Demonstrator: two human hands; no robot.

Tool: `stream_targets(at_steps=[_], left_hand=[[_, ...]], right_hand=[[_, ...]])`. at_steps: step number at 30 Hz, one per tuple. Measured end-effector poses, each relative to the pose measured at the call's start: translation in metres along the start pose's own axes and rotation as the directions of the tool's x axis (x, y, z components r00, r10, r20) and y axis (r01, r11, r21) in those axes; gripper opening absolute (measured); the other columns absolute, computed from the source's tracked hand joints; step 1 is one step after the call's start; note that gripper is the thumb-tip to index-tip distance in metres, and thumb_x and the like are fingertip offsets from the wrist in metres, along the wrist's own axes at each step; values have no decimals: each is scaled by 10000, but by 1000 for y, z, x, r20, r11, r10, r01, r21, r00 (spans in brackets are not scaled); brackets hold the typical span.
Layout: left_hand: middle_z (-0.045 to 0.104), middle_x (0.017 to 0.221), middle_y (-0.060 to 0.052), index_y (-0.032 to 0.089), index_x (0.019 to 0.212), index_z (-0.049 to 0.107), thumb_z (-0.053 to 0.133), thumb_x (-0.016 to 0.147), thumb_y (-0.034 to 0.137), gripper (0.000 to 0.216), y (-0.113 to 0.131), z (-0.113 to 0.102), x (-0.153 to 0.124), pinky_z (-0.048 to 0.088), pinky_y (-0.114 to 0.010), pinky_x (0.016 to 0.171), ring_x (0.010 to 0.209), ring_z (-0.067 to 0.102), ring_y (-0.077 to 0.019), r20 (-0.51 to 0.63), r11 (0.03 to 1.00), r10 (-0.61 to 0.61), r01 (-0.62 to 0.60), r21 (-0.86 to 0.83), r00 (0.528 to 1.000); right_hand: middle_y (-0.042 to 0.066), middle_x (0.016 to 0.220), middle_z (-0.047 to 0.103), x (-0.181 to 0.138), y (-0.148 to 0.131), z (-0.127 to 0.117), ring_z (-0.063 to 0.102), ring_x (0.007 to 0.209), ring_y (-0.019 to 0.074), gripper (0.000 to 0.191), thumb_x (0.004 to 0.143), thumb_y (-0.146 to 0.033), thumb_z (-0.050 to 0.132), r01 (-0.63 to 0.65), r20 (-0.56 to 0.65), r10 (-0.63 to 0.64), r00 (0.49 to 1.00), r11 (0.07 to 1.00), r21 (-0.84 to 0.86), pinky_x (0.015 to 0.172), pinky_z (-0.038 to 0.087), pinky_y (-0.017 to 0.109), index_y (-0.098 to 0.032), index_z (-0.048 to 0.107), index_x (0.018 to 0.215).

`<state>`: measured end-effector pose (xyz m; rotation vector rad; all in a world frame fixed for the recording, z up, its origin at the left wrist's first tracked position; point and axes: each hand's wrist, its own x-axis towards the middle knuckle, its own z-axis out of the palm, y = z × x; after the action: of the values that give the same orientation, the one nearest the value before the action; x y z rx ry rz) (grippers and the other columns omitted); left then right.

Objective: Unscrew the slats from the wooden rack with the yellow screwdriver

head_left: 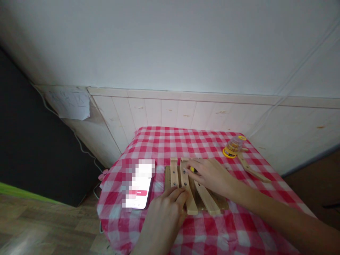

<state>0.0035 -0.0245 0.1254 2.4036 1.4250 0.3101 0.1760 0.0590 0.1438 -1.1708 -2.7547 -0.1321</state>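
A wooden slatted piece [192, 191] with screws in its slats lies on the red-and-white checked tablecloth [186, 141]. My left hand [166, 212] rests on its near left corner, fingers curled and pressed onto the wood. My right hand [209, 173] lies over the slats and pinches a small yellow-handled tool [192, 169] at the top of one slat. A ring shows on one of its fingers.
A phone [139, 187] with a lit screen lies left of the wood. At the table's far right stand a clear container with yellow rims [233, 146] and a loose wooden strip [251, 168]. White panelled wall behind; floor drops away left and right.
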Motion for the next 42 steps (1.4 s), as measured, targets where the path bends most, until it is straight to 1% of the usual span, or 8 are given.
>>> stream_targets(at_steps=[4, 8, 13, 19, 28, 36, 40, 42], left_hand=[[678, 1286, -95, 132, 1231, 662, 533, 796, -93, 506, 1, -3, 3, 536, -370, 988, 1194, 626, -258, 55, 1000, -27, 28, -12, 998], [675, 1292, -81, 137, 1261, 642, 521, 818, -84, 510, 0, -5, 4, 529, -371, 996, 1194, 620, -250, 77, 999, -37, 38, -22, 996], [681, 1276, -80, 124, 1261, 636, 517, 835, -74, 485, -1, -3, 3, 531, -381, 995, 1177, 622, -248, 67, 999, -23, 26, -47, 997], [701, 1228, -86, 116, 1235, 648, 512, 834, -78, 466, -1, -2, 4, 551, -398, 965, 1128, 644, -257, 61, 999, -15, 18, -46, 998], [697, 1245, -83, 132, 1205, 665, 529, 823, -73, 454, -2, 1, 3, 555, -383, 963, 1133, 646, -257, 6, 999, -3, 3, -43, 1000], [694, 1253, -82, 135, 1211, 665, 523, 834, -73, 454, -1, -1, 4, 535, -384, 992, 1157, 636, -251, 38, 999, -20, 21, -42, 999], [696, 1248, -77, 141, 1218, 658, 525, 835, -63, 453, -2, -1, 4, 536, -376, 989, 1160, 633, -249, 37, 999, -12, 13, -44, 999], [701, 1236, -77, 139, 1208, 661, 524, 832, -62, 448, -2, -1, 4, 541, -377, 981, 1150, 638, -251, 38, 999, -11, 13, -42, 999]], right_hand=[[141, 930, 777, 7, -10, 13, 726, 701, 232, 231, 1004, -298, 513, -17, 89, 38, 995, 974, -228, 521, 495, 294, -151, 689, 1030], [170, 842, 770, 13, -17, 20, 737, 719, 273, 328, 1018, -333, 471, -42, 107, 77, 991, 955, -295, 529, 510, 318, -93, 693, 998], [143, 854, 770, 19, -21, 25, 741, 722, 254, 192, 924, -45, 528, -7, 167, 69, 984, 938, -348, 537, 518, 299, -99, 681, 1026], [134, 926, 767, 20, -21, 24, 739, 797, 240, 221, 907, -32, 530, 60, 219, 22, 975, 930, -363, 587, 531, 300, -120, 674, 1049], [142, 903, 767, 21, -12, 27, 734, 724, 252, 206, 911, -50, 527, 79, 214, 1, 977, 928, -364, 539, 524, 320, -103, 666, 1055], [97, 944, 775, 15, -9, 16, 730, 725, 213, 420, 926, -25, 479, 122, 209, -50, 977, 931, -345, 515, 477, 261, -182, 539, 1312], [115, 914, 775, 17, -17, 10, 740, 742, 242, 216, 995, -208, 489, 33, 200, 34, 979, 945, -325, 527, 506, 284, -161, 652, 1128], [127, 894, 775, 20, -21, 11, 745, 753, 258, 208, 992, -202, 492, -18, 196, 86, 977, 945, -327, 539, 523, 300, -144, 688, 1032]])
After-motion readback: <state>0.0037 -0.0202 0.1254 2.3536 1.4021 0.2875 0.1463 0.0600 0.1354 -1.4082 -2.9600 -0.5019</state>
